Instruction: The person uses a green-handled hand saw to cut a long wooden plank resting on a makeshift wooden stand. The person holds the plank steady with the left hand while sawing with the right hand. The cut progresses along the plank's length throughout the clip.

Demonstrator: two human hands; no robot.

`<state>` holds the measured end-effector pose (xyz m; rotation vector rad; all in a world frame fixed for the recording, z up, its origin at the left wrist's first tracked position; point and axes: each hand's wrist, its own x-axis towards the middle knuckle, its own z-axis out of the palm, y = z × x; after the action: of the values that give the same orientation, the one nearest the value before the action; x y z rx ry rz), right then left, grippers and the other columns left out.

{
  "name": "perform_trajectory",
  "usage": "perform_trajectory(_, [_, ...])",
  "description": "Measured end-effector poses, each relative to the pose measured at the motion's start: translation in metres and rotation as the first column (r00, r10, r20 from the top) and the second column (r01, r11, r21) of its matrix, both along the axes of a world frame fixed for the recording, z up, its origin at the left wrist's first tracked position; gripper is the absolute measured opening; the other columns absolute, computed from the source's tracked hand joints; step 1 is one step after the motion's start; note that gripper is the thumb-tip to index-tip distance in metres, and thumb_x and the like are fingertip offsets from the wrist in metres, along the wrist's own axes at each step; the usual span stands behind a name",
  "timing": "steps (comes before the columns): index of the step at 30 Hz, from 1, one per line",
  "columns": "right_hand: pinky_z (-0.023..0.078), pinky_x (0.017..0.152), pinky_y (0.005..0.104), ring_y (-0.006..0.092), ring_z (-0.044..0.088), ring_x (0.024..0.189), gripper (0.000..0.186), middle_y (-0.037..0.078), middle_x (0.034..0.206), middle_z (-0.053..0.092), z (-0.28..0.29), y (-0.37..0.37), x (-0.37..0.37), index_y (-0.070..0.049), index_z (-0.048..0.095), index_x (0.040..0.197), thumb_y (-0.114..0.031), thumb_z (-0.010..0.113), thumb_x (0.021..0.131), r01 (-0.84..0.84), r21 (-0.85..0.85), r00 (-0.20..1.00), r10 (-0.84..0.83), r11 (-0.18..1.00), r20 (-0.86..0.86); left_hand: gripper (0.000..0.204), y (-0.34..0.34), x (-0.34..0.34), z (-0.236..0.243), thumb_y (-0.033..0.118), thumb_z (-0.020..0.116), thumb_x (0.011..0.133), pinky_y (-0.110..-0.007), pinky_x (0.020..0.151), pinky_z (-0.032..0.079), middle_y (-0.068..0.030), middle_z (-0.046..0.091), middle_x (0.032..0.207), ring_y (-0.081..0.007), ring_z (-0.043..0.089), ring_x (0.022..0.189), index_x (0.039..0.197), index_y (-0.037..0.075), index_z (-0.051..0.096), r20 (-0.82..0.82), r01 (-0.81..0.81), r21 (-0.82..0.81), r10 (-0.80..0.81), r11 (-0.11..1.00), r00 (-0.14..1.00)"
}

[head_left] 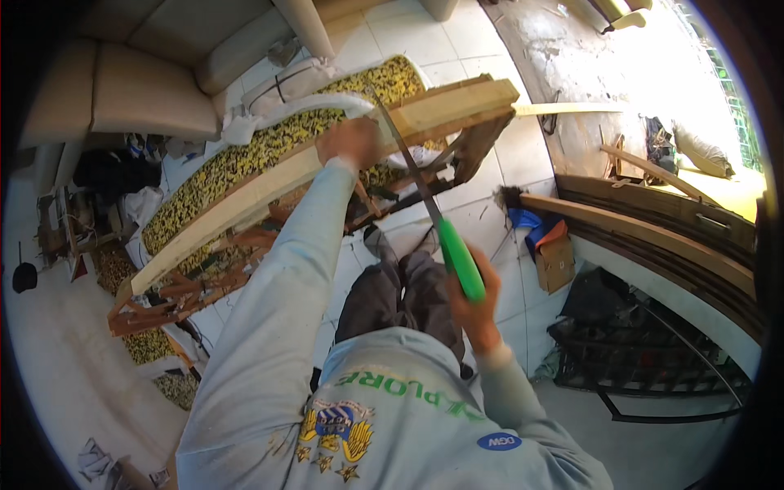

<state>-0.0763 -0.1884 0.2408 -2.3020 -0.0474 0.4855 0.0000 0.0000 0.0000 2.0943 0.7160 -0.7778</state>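
A long pale wooden board (pixel 457 106) lies across a broken wooden frame (pixel 482 147) and yellow-and-dark speckled foam padding (pixel 204 186). My left hand (pixel 347 140), slightly blurred, is closed on the board just left of a hand saw. The saw's blade (pixel 412 171) rests across the board, angled toward me. My right hand (pixel 478 296) grips the saw's green handle (pixel 457 255) at waist height. White fabric padding (pixel 327 101) lies along the foam behind my left hand.
A beige sofa (pixel 155 98) stands at the upper left. Long timbers (pixel 637 237) lie at the right above a dark metal frame (pixel 645 359). A blue item and cardboard box (pixel 554 261) sit on the tiled floor (pixel 498 196). Scraps and dark cloth (pixel 114 171) lie at the left.
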Motion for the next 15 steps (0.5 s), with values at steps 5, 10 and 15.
perform_trajectory(5, [0.056, 0.079, 0.0439, 0.0450, 0.074, 0.088, 0.034, 0.025, 0.096, 0.075, -0.172, 0.216, 0.158, -0.001, 0.072, 0.121, -0.006, 0.072, 0.088, -0.026, 0.490, 0.910, -0.183, 0.871, 0.372, 0.069, 0.193, 0.103, 0.020, 0.055, 0.036, 0.106, -0.050, 0.103, 0.059, -0.0237, 0.080, 0.117, -0.0406, 0.078, 0.110, 0.110, 0.008, 0.086, 0.208, 0.086, 0.459, -0.202, 0.884, 0.957])
perform_trajectory(10, [0.057, 0.101, 0.0404, 0.0309, 0.077, 0.112, 0.050, 0.021, 0.118, 0.078, -0.149, 0.146, 0.040, 0.005, 0.068, 0.135, 0.004, 0.062, 0.086, -0.035, 0.460, 0.986, -0.045, 0.887, 0.161, 0.067, 0.232, 0.096, -0.013, 0.055, 0.039, 0.105, -0.050, 0.103, 0.059, -0.0255, 0.079, 0.118, -0.0414, 0.078, 0.111, 0.113, 0.007, 0.085, 0.195, -0.014, 0.460, -0.085, 0.888, 0.977])
perform_trajectory(15, [0.059, 0.092, 0.0371, 0.0237, 0.078, 0.101, 0.053, 0.020, 0.120, 0.080, -0.130, 0.108, 0.000, 0.003, 0.069, 0.140, 0.005, 0.065, 0.087, -0.039, 0.445, 0.976, -0.062, 0.895, 0.209, 0.068, 0.224, 0.088, -0.007, 0.056, 0.040, 0.103, -0.050, 0.103, 0.058, -0.0262, 0.080, 0.117, -0.0417, 0.077, 0.113, 0.114, 0.008, 0.085, 0.178, -0.034, 0.460, -0.054, 0.887, 0.983])
